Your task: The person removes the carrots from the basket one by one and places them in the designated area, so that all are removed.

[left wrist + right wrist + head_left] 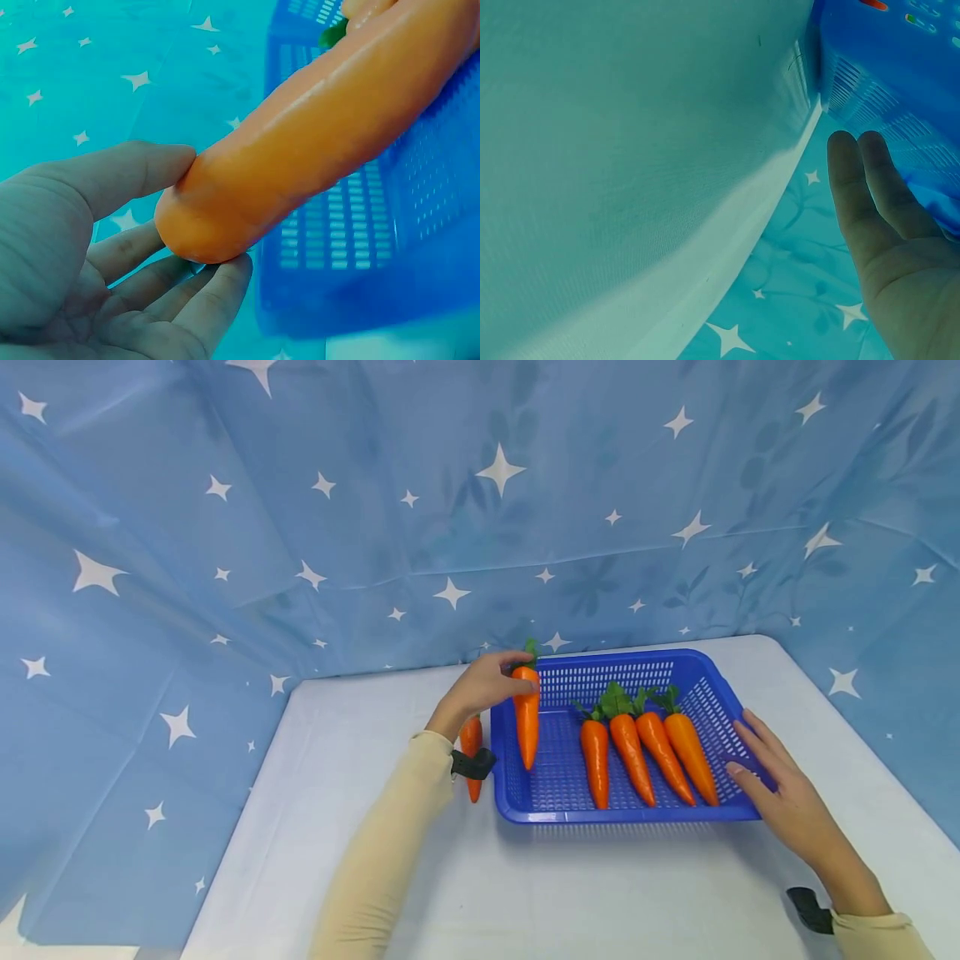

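Observation:
My left hand [491,683] pinches a carrot [528,718] near its leafy top, thumb on one side and fingertips on the other. The carrot hangs tip down over the left part of the blue plastic basket [600,816]. In the left wrist view, its thick orange end [217,202] lies between thumb and fingertips. At the basket's right side is my right hand [787,789], its fingers extended along the rim; the right wrist view shows straight fingers [847,172] beside the slotted wall. Several carrots [630,756] lie side by side inside the basket, leaves toward the back.
Another carrot [472,739] lies on the white table [360,727] just left of the basket, partly covered by my left wrist. A blue curtain with white stars [450,527] hangs behind the table and along its sides.

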Demonstrator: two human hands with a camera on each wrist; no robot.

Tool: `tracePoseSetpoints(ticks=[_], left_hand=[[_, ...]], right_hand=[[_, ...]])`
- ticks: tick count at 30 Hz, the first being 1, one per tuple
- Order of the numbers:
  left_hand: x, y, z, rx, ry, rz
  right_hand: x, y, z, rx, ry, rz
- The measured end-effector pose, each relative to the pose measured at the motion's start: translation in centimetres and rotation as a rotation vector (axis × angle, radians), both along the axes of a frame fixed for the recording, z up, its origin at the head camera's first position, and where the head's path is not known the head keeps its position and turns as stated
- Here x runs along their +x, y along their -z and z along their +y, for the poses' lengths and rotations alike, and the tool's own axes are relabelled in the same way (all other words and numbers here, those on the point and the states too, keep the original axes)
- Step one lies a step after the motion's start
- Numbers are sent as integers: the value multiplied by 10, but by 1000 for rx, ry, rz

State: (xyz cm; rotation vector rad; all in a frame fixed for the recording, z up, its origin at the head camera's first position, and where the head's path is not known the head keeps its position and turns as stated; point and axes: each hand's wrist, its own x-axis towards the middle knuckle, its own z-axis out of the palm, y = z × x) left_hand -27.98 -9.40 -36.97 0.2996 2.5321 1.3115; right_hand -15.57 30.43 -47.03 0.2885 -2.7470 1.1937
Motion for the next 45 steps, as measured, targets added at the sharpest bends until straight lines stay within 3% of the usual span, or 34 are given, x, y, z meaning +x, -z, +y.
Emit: tracePoseSetpoints(ticks=[14,23,31,45], left_hand=[[5,0,-46,101,-46,-49],[7,9,-69,75,-98,-52],[10,28,-89,53,-136,-67],[15,73,-112,-26,-237,-112]], right_hand=[[3,0,3,-20,-5,-32],[4,-1,2,-29,-4,-47],[2,-1,5,-28,-4,-101],[-1,1,2,-45,-17,-58]])
